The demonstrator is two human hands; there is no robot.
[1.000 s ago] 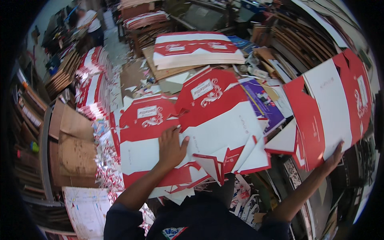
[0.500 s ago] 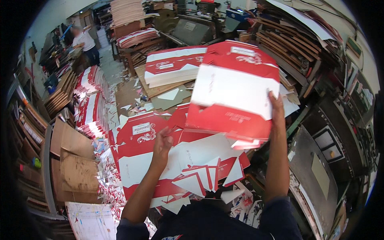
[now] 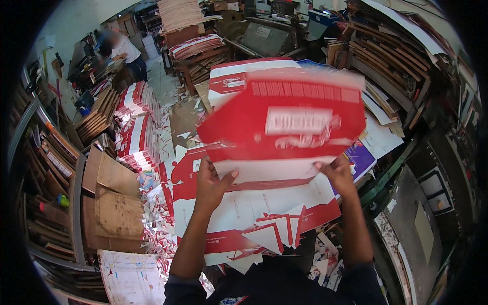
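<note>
My left hand [image 3: 212, 184] and my right hand [image 3: 337, 177] grip the two lower corners of a red-and-white printed cardboard stack [image 3: 239, 119], thumbs in front and fingers behind. The stack is raised and tilted, blurred by motion, so I cannot tell how many sheets it has. Below it a larger printed card sheet [image 3: 254, 202] lies on the work surface, with a white band across its middle. Several loose triangular offcuts [image 3: 265, 235] rest on its near edge. Behind the raised stack, partly hidden, sits another pile of red-and-white sheets [image 3: 223, 72].
Tall stacks of red-and-white sheets [image 3: 133, 137] stand at left above scattered paper scraps [image 3: 155, 213]. Brown cardboard [image 3: 119, 213] leans beside a shelf. A purple printed sheet [image 3: 359, 160] lies right of my right hand, near a grey metal machine table [image 3: 412, 239]. A person [image 3: 127, 55] stands far left.
The stack has swung from the right toward the middle and tipped up. My left hand, empty before, now grips its left corner. My view has shifted slightly.
</note>
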